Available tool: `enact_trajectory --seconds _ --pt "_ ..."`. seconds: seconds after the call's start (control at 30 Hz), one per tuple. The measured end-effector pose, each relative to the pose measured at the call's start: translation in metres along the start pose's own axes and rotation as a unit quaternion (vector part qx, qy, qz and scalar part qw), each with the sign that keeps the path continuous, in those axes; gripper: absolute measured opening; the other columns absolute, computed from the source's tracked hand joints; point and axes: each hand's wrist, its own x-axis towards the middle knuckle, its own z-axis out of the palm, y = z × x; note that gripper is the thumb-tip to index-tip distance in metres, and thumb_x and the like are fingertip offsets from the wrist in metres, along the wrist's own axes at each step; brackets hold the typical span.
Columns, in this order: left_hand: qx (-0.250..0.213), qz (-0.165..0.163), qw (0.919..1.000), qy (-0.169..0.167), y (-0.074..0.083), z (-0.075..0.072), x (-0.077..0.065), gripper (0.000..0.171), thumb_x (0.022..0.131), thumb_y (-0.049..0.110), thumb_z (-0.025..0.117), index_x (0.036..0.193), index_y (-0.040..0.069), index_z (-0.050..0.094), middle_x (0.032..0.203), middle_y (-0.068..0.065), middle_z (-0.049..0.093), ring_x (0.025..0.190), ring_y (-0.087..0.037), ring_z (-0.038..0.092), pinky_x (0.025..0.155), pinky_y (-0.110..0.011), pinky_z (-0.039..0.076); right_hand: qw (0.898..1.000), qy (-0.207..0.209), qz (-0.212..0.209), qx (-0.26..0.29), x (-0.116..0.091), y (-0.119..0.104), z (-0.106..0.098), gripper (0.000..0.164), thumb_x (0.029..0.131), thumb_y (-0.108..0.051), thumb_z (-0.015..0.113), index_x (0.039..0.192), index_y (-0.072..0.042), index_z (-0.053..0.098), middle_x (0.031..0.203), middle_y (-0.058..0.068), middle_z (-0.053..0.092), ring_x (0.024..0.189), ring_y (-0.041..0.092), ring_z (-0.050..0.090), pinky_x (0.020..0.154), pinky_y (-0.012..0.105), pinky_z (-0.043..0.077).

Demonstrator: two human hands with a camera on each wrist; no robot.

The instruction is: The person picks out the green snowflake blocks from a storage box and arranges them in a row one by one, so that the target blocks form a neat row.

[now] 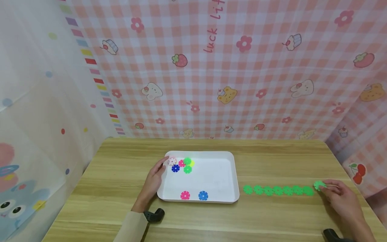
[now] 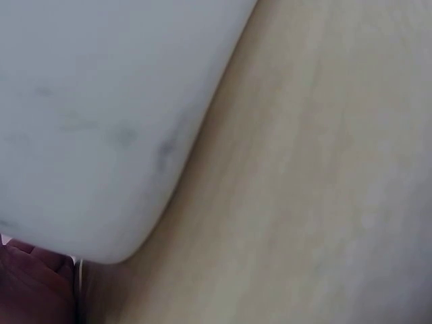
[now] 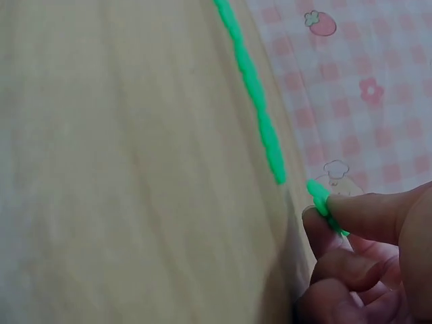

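My right hand (image 1: 341, 198) pinches a green notched plastic disc (image 1: 319, 185) between thumb and fingertips; the disc is tilted in the right wrist view. Just left of it lies a straight row of several green discs (image 1: 278, 190), close together on the table. A small gap separates the held disc from the row's right end. My left hand (image 1: 153, 179) rests against the left side of a white tray (image 1: 211, 181), its fingers fairly straight at the rim. In the left wrist view, the tray's outer wall hides most of that hand.
Inside the tray are a pale pink disc (image 1: 172, 161), a dark blue disc (image 1: 175, 168), green discs (image 1: 187, 169) and a yellow disc (image 1: 192, 163). A pink disc (image 1: 185, 195) and a blue disc (image 1: 203, 195) are near its front wall. Patterned cloth (image 1: 196, 84) hangs behind the wooden table (image 1: 211, 222).
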Motion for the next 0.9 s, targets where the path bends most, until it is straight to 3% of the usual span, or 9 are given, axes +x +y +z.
enact_trajectory --seconds 0.17,0.43,0.73,0.9 --pt "0.003 -0.002 1.0000 0.002 0.000 0.000 0.000 0.044 0.108 0.019 0.032 0.150 0.021 0.043 0.163 -0.008 0.025 0.152 -0.027 0.015 0.124 -0.049 0.011 0.999 -0.008 0.031 -0.025 0.003 0.006 -0.003 0.020 0.098 -0.040 0.060 0.110 -0.024 0.061 0.080 -0.035 0.057 0.074 -0.005 0.050 0.060 0.020 0.047" --pt "0.005 -0.004 1.0000 0.000 0.002 0.000 -0.002 0.044 0.108 0.019 0.031 0.150 0.023 0.043 0.163 -0.006 0.025 0.152 -0.027 0.016 0.124 -0.049 0.012 0.998 -0.028 0.026 -0.051 0.008 0.011 -0.004 0.035 0.098 -0.039 0.059 0.117 -0.009 0.059 0.081 -0.031 0.059 0.075 -0.004 0.052 0.059 0.023 0.048" --pt "0.010 -0.004 0.9999 0.006 0.002 0.001 -0.002 0.043 0.108 0.019 0.032 0.150 0.023 0.044 0.163 -0.005 0.026 0.152 -0.025 0.015 0.124 -0.048 0.011 0.999 -0.008 0.024 -0.045 0.007 0.012 -0.003 0.024 0.095 -0.038 0.064 0.110 -0.020 0.061 0.081 -0.028 0.056 0.074 -0.003 0.050 0.059 0.022 0.046" --pt "0.008 0.000 1.0000 0.003 0.002 0.000 -0.002 0.044 0.108 0.018 0.031 0.151 0.022 0.043 0.164 -0.006 0.024 0.152 -0.026 0.014 0.124 -0.049 0.010 0.999 -0.013 0.014 -0.039 0.006 0.010 -0.002 0.026 0.096 -0.034 0.064 0.113 -0.015 0.059 0.082 -0.028 0.056 0.076 -0.005 0.049 0.060 0.020 0.045"
